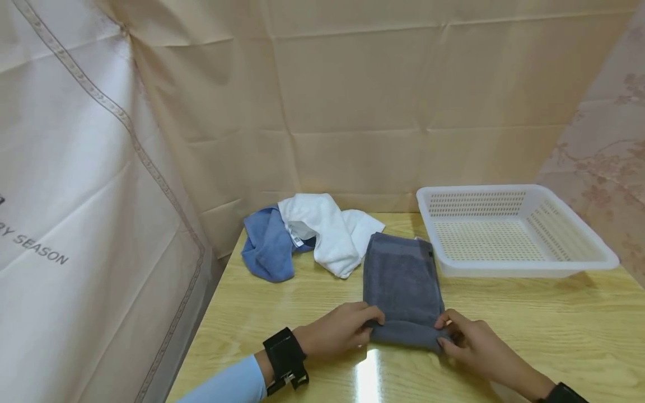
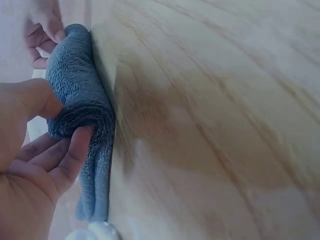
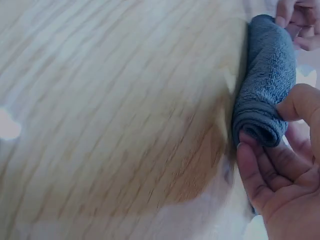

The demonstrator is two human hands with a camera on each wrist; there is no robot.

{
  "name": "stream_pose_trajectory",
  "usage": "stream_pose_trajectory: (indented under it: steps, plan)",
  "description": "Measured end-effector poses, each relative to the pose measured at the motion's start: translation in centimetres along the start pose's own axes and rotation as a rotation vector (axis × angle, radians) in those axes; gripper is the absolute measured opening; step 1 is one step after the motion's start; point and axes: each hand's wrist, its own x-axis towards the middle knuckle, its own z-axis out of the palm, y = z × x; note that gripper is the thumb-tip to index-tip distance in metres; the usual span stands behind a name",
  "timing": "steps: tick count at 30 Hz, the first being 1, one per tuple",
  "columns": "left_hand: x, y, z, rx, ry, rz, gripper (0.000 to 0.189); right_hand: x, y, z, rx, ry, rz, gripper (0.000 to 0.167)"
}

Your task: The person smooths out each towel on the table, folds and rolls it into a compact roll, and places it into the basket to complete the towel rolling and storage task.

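Note:
A dark grey towel [image 1: 401, 280] lies on the wooden table, its near end rolled into a thick coil while the rest stays flat. My left hand [image 1: 341, 329] pinches the left end of the roll between thumb and fingers. At the opposite end, my right hand [image 1: 476, 347] grips the roll the same way. Spiral layers show at the roll's end in the right wrist view, where the towel [image 3: 267, 80] sits between the thumb and fingertips. From the left wrist, the towel's [image 2: 77, 80] flat layers extend beyond the roll.
A white plastic basket [image 1: 509, 268] with slotted walls stands at the back right, close to the towel's far corner. Crumpled at the back left are a blue towel [image 1: 269, 246] and a white towel [image 1: 332, 235], overlapping. Beige cloth [image 1: 353, 101] hangs behind the table [image 1: 282, 313].

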Motion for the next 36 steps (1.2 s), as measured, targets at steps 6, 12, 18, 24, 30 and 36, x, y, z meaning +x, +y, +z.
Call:
stream_pose_trajectory:
  steps: [6,12,18,24,30,36]
  plan:
    - [0.7,-0.5,-0.3,-0.102,0.059,-0.089,0.024,0.3,0.2,-0.1,0.074,0.006,0.154,0.019]
    - [1.3,-0.7,-0.3,-0.038,0.061,-0.056,0.021,0.6,-0.5,0.5,-0.049,0.128,0.216,0.022]
    - [1.3,-0.6,-0.2,0.176,0.068,-0.012,0.018,1.0,-0.7,1.0,-0.19,0.206,0.141,0.036]
    - [1.5,-0.1,-0.3,0.282,0.049,0.025,0.017,0.8,-0.8,1.3,-0.379,0.192,-0.08,0.038]
    - [1.1,0.6,-0.9,0.35,-0.038,0.041,0.013,0.2,-1.0,1.0,-0.528,0.139,-0.163,0.039]
    - [1.1,1.3,-1.1,0.4,-0.112,0.029,0.025,0.3,-0.8,0.8,-0.575,0.094,-0.257,0.061]
